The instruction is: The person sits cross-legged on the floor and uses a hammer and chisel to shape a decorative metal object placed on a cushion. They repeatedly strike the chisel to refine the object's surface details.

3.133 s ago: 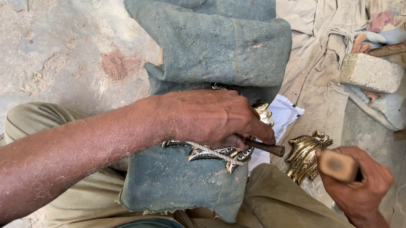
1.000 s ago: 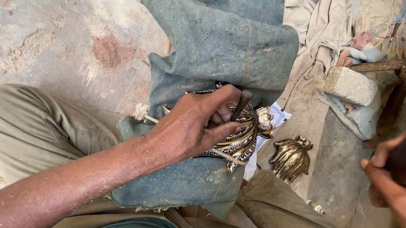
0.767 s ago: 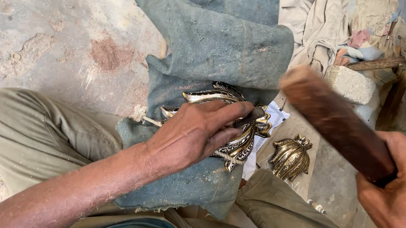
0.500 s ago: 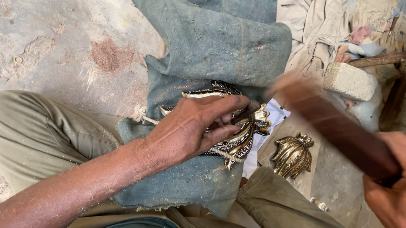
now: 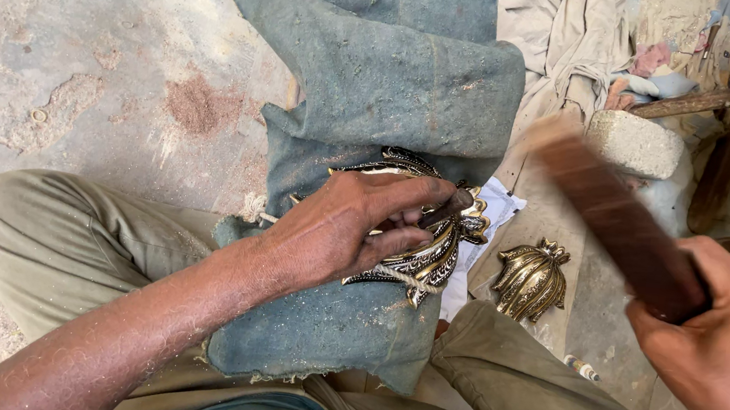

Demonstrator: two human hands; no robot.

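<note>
— Okay, hands first: how many are seen, and how are they set?

— Two. The left hand [image 5: 353,231] is curled down on a brass ornament [image 5: 429,239], with a thin dark punch [image 5: 448,210] pinched between its fingertips [image 5: 425,193]. The right hand [image 5: 721,346] is wrapped tight around a wooden mallet [image 5: 616,222], which is blurred.

— Where is the ornament placed?

— On a folded grey-green cloth pad [image 5: 376,98] laid across the lap, near the pad's right edge, pressed flat under the left hand. A scrap of white paper [image 5: 495,214] is seen just beside it.

— Other brass counted?

— One more piece, leaf-shaped [image 5: 531,278], lying apart to the right on a tan cloth [image 5: 563,45]. So two brass pieces, one punch, one mallet. One stone block [image 5: 634,143] is seen further right, one small white-tipped stick [image 5: 583,368] by the right knee.

— What is changed from half a second ago?

— The mallet is raised higher and drawn back from the punch, further to the right. The left hand's grip and the ornament are unchanged.
</note>
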